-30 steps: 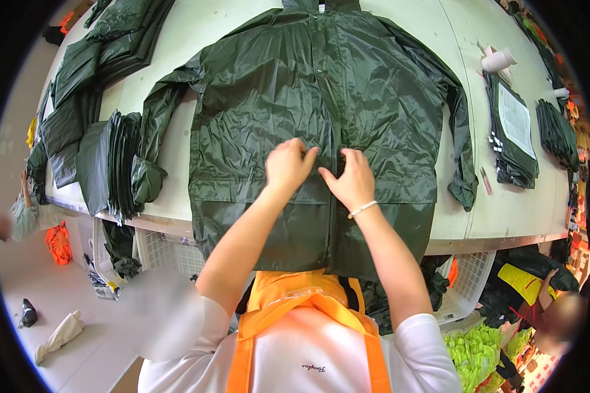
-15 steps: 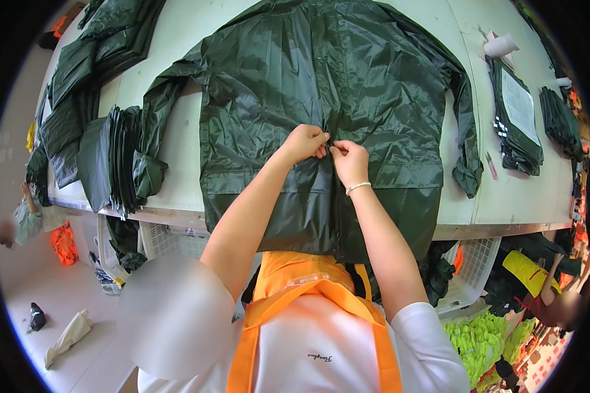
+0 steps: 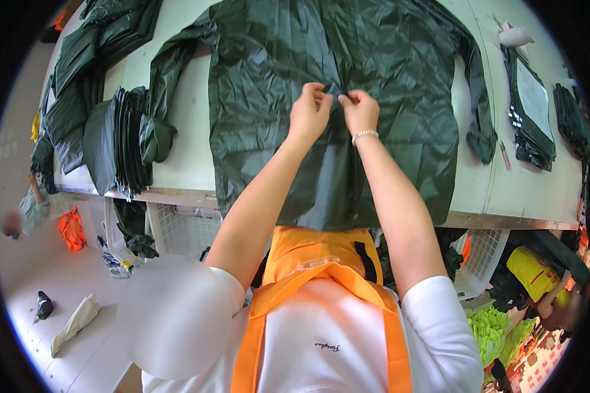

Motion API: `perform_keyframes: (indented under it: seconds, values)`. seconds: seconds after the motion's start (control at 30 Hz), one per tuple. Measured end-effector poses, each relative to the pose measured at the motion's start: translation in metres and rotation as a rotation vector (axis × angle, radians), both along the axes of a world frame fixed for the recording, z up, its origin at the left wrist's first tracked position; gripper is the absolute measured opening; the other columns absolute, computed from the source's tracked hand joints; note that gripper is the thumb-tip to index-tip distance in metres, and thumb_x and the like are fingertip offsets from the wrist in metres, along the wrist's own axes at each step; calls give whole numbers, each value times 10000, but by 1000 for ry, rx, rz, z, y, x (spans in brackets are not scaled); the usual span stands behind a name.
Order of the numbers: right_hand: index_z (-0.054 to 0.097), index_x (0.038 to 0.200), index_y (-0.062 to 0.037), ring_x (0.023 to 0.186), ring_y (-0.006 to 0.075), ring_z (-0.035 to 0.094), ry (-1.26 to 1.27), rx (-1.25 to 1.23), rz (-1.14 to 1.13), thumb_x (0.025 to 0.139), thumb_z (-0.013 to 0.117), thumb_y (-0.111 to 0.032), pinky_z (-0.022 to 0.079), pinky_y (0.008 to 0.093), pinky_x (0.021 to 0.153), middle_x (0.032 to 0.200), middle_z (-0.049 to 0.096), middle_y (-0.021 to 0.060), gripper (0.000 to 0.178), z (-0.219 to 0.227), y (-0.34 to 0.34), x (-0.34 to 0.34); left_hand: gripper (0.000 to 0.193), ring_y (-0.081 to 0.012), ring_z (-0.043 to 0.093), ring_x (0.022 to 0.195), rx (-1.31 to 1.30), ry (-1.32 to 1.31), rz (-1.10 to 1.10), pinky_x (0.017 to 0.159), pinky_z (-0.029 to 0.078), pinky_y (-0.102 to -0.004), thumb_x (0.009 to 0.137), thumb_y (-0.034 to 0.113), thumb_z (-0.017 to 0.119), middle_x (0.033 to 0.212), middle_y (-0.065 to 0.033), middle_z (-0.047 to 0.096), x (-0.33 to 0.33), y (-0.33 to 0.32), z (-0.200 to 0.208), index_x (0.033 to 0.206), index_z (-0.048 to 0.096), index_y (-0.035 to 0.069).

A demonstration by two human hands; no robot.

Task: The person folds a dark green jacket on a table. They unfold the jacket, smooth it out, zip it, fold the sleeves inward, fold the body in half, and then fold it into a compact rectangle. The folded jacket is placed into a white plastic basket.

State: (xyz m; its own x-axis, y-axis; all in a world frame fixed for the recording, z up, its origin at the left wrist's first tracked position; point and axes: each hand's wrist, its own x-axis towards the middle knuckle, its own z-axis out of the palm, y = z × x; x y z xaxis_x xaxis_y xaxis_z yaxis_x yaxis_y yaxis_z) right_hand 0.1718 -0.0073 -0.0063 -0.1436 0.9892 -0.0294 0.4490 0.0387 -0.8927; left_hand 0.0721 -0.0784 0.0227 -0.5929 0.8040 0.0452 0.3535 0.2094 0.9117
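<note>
A dark green, shiny raincoat [image 3: 400, 98] lies spread on the table with its front up, sleeves out to both sides and its hem hanging over the near edge. My left hand [image 3: 310, 114] is at the middle front opening, thumb and fingers pinched together on the coat's edge. Close beside it, my right hand [image 3: 362, 112], with a pale bracelet at the wrist, pinches the same front strip from the other side. The fingertips nearly meet. Whatever small fastener may be between them is hidden.
Folded dark green garments [image 3: 128, 137] are stacked on the left of the pale table [image 3: 189, 131]. At right lie a bagged garment with a white sheet [image 3: 532, 92], a small pinkish tool [image 3: 505, 156] and a white roll [image 3: 516, 36]. White crates [image 3: 187, 229] stand below. Other people are at both sides.
Both hands have moved a little farther up the coat's front opening, away from the hem. The whole view has shifted slightly.
</note>
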Motion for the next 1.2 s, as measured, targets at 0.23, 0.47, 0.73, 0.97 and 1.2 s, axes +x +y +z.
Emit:
perform_keyframes:
  seconds: [0.23, 0.47, 0.73, 0.97, 1.2]
  values:
    - [419, 1230, 13, 1055, 396, 484, -299, 80, 407, 729, 591, -17, 405, 422, 930, 1124, 509, 232, 531, 15, -65, 70, 492, -137, 581, 460, -700, -758, -221, 459, 461, -248, 920, 349, 528, 539, -86, 608, 57, -162, 32, 608, 608, -23]
    - [567, 865, 16, 704, 284, 609, -185, -194, 358, 746, 633, -23, 492, 343, 641, 798, 600, 143, 141, 42, -150, 156, 349, -148, 592, 915, -611, -1425, 137, 808, 467, -250, 897, 321, 585, 979, -79, 641, 113, -198, 6, 1040, 561, 4]
    - [647, 937, 15, 701, 279, 621, -50, -58, 429, 785, 612, -18, 495, 322, 630, 816, 626, 147, 160, 24, -155, 174, 279, -210, 575, 954, -191, -1608, 318, 861, 460, -303, 865, 202, 640, 1030, -116, 584, 149, -181, 1, 1033, 537, 5]
    - [652, 853, -7, 696, 287, 603, -166, 241, 456, 762, 634, -57, 497, 343, 624, 793, 609, 119, 105, 26, -152, 148, 203, -198, 599, 825, -142, -1451, 484, 716, 504, -313, 821, 147, 695, 913, -103, 618, 154, -160, -30, 924, 597, 3]
    - [612, 848, 0, 815, 319, 555, -74, 129, 560, 774, 613, -45, 470, 391, 720, 834, 561, 124, 86, 15, -155, 144, 248, -230, 582, 904, -178, -1426, 378, 822, 483, -352, 868, 184, 649, 990, -122, 592, 142, -158, -20, 1013, 583, -6]
